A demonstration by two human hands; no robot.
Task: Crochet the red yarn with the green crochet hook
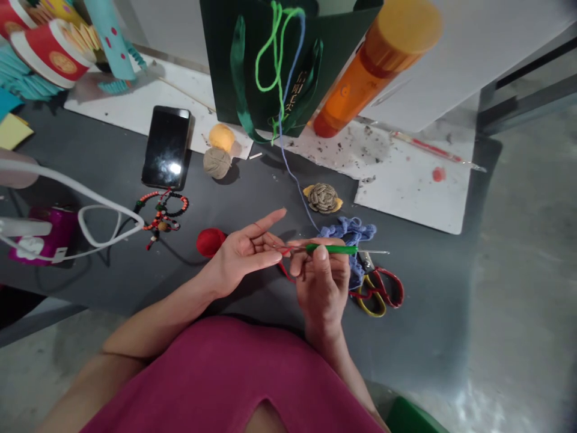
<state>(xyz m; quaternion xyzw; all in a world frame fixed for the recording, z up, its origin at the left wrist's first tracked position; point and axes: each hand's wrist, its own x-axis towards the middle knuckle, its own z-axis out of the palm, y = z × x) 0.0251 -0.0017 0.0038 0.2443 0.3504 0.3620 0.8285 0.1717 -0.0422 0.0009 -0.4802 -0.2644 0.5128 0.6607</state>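
My right hand is closed around the green handle of a crochet hook, with one metal end sticking out to the right and the other reaching my left fingers. My left hand pinches red yarn at the hook's left tip, its index finger stretched out. The worked stitches are too small to make out. Close to my left wrist lies a red yarn ball. Blue crocheted work lies beyond my right hand, partly hidden by it. Scissors with red and yellow handles rest to its right.
Behind my hands sits a beige crocheted flower. A dark green paper bag, orange bottle, black phone, and yellow and beige yarn balls stand farther back. A beaded bracelet and white cable lie left.
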